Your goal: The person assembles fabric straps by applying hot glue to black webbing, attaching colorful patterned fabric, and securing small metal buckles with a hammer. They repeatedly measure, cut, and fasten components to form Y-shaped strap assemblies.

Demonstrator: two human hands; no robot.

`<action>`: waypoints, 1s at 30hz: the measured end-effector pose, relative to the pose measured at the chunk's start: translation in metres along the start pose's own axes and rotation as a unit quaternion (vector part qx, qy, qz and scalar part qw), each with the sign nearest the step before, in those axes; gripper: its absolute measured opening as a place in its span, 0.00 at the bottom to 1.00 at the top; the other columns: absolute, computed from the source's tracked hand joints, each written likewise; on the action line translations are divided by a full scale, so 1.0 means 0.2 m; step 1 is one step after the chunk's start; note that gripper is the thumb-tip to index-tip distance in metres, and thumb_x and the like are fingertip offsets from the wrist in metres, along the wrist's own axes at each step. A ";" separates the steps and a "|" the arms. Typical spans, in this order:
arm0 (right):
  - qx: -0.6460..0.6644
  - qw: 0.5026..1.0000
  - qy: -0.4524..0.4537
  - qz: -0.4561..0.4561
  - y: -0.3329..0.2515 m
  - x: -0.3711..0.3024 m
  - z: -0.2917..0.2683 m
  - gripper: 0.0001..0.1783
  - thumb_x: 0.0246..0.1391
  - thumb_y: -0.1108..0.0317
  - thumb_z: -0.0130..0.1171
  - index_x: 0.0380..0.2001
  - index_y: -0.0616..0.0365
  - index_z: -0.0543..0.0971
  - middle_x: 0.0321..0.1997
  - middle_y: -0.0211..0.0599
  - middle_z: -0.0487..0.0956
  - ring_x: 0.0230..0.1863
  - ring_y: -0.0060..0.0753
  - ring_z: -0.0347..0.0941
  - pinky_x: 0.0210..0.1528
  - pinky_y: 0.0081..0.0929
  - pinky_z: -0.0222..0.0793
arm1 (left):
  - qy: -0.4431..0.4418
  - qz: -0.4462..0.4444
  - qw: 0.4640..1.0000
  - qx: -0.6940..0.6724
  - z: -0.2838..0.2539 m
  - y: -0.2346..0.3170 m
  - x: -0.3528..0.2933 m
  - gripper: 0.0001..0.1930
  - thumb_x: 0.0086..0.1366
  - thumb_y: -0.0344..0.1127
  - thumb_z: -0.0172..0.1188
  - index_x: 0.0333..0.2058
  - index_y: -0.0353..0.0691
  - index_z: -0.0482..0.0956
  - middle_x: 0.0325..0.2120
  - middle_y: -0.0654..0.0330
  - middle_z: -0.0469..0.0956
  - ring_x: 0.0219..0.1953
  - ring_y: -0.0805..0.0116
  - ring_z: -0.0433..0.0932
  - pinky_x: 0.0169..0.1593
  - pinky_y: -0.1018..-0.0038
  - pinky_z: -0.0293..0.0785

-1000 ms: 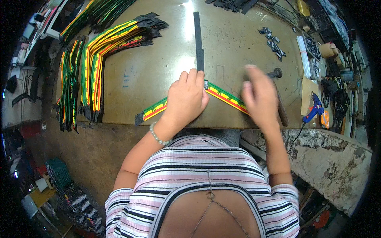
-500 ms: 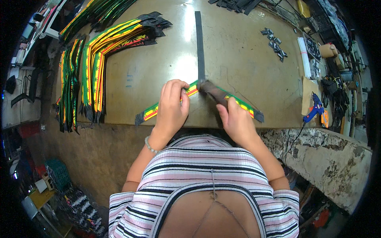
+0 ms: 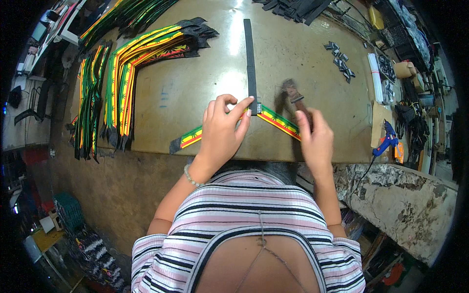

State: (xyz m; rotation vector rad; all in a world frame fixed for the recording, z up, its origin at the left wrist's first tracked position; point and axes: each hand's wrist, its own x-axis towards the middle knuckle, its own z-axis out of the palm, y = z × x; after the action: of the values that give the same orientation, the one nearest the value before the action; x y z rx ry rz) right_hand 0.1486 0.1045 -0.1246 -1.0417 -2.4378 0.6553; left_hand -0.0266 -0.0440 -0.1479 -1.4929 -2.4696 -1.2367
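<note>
A yellow, green and red patterned strap (image 3: 278,122) lies bent in a shallow peak near the table's front edge. From that peak a long black strap (image 3: 249,53) runs straight away from me. My left hand (image 3: 222,124) holds the joint, its index finger pressing the black strap and its thumb close beside. Over the strap's right arm, my right hand (image 3: 316,139) grips a brown tool (image 3: 294,95) with a thick, worn head. Blur hides the tool's exact kind. Its head is raised, apart from the joint, and the right hand covers the strap's right end.
Piles of similar patterned straps (image 3: 117,93) lie at the left. Black strap pieces (image 3: 298,7) are heaped at the far edge, and small dark buckles (image 3: 340,61) at the right. A blue glue gun (image 3: 387,139) with a cord rests at the right edge.
My right hand has lifted the brown tool off the joint and moved right. My left hand has shifted right, onto the joint, and its index finger now presses the black strap.
</note>
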 end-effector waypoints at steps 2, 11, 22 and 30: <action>-0.112 0.992 0.054 0.003 0.09 0.04 -0.05 0.20 0.63 0.53 0.56 0.47 0.59 0.78 0.41 0.47 0.80 0.42 0.54 0.78 0.43 0.43 0.73 | -0.008 -0.004 1.000 0.030 0.02 0.01 0.01 0.15 0.61 0.37 0.64 0.48 0.50 0.84 0.39 0.59 0.72 0.39 0.60 0.70 0.45 0.67 0.66; -0.048 0.956 -0.074 -0.280 -0.09 0.08 0.15 0.29 0.44 0.80 0.54 0.53 0.53 0.77 0.58 0.38 0.74 0.59 0.49 0.66 0.62 0.41 0.60 | -0.037 0.000 0.997 0.067 0.03 0.02 0.03 0.16 0.61 0.38 0.64 0.48 0.50 0.84 0.39 0.60 0.73 0.42 0.59 0.70 0.47 0.65 0.65; 0.128 0.979 -0.151 0.041 0.13 0.23 -0.08 0.16 0.64 0.67 0.52 0.50 0.64 0.78 0.44 0.45 0.82 0.44 0.37 0.79 0.47 0.29 0.73 | -0.081 0.074 0.994 0.030 -0.12 -0.05 0.10 0.08 0.62 0.33 0.64 0.38 0.35 0.81 0.31 0.54 0.78 0.35 0.55 0.76 0.39 0.64 0.74; 0.631 0.700 -0.305 0.137 -0.12 0.22 0.15 0.21 0.66 0.56 0.55 0.47 0.65 0.77 0.40 0.34 0.81 0.36 0.21 0.76 0.43 0.19 0.74 | 0.032 -0.180 0.905 -0.384 -0.05 0.05 0.14 0.13 0.72 0.37 0.55 0.44 0.31 0.78 0.26 0.67 0.78 0.30 0.84 0.72 0.33 0.84 0.69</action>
State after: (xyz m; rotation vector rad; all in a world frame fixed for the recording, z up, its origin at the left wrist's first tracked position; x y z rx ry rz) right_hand 0.0907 0.1156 -0.1269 -0.5388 -1.4195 2.5669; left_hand -0.0386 -0.0260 -0.1246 -1.0221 -2.3898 -2.4915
